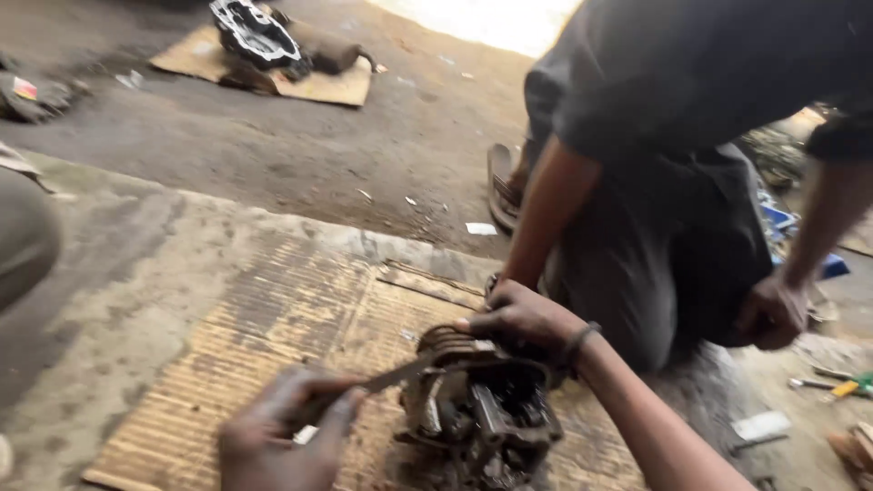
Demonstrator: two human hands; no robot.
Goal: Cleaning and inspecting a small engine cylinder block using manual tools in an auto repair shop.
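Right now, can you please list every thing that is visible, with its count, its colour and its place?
engine part: one, dark and greasy, on the cardboard at bottom centre
thin metal tool: one, grey, its tip against the engine part
cardboard sheet: one, brown and stained, on the concrete floor
second cardboard: one, brown, top left
metal cover: one, dark grey, on the second cardboard
other person: one, dark clothes, crouching at right
sandal: one, brown, behind that person
small tools: a few, one with yellow and green, far right, blurred
left hand: one, holds the thin metal tool
right hand: one, rests on top of the engine part
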